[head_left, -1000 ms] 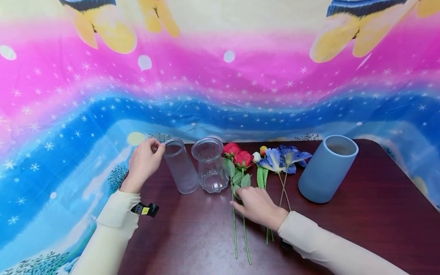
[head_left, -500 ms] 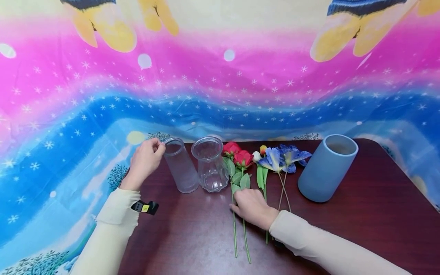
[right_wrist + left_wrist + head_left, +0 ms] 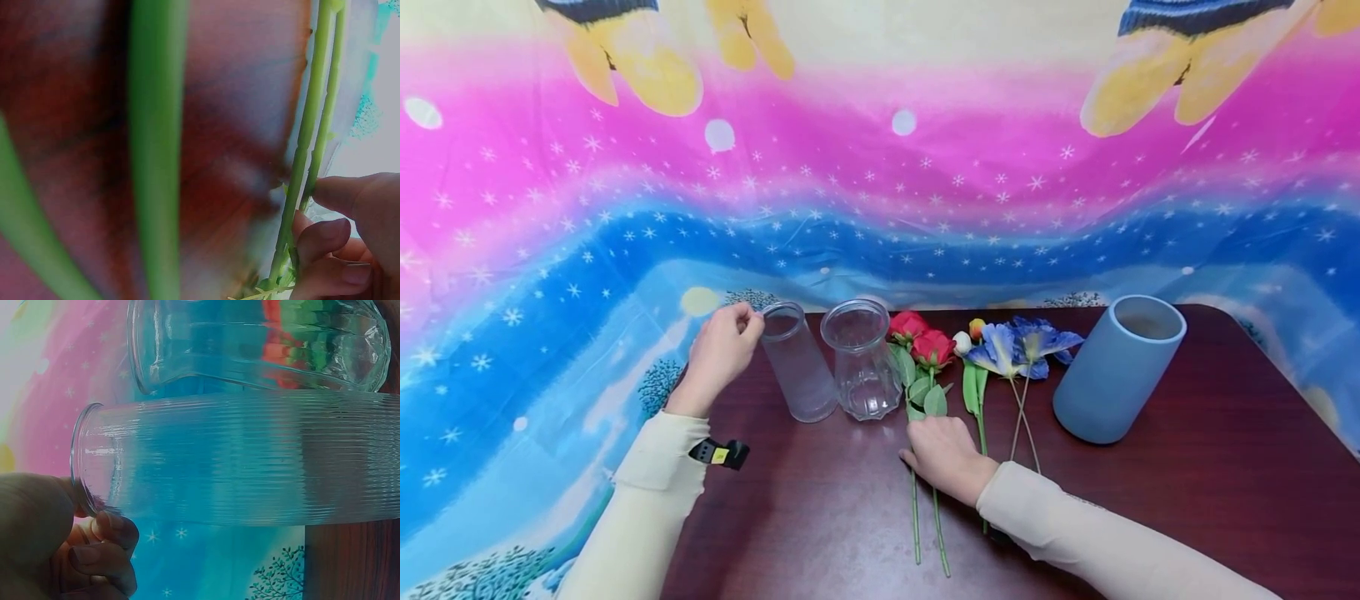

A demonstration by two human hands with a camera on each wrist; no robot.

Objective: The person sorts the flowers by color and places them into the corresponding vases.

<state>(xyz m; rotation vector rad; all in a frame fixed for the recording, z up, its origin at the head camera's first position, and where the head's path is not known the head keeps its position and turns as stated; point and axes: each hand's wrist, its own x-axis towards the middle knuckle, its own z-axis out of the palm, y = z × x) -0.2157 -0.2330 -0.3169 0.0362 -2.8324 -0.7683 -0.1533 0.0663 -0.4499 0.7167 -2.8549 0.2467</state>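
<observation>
My left hand (image 3: 724,358) pinches the rim of a tall ribbed glass vase (image 3: 801,375) between thumb and fingers. The left wrist view shows the fingertips (image 3: 115,528) at the lip of this vase. Over the stems of two red roses (image 3: 932,347) is my right hand (image 3: 947,454), palm down. In the right wrist view, its thumb and fingers close around a green rose stem (image 3: 319,144), with a second stem (image 3: 299,169) right alongside. In the head view the back of this hand hides the grip. The rose stems' lower ends lie on the table.
A clear, wide-mouthed glass vase (image 3: 868,387) stands between the ribbed vase and the roses. Right of the roses lie white and orange tulips (image 3: 962,342) and blue flowers (image 3: 1000,350). A blue-grey vase (image 3: 1112,383) stands further right on the dark table (image 3: 1225,467).
My right hand has shifted slightly left and down over the rose stems, its fingers drawing in around them. The left hand keeps its hold on the ribbed vase's rim.
</observation>
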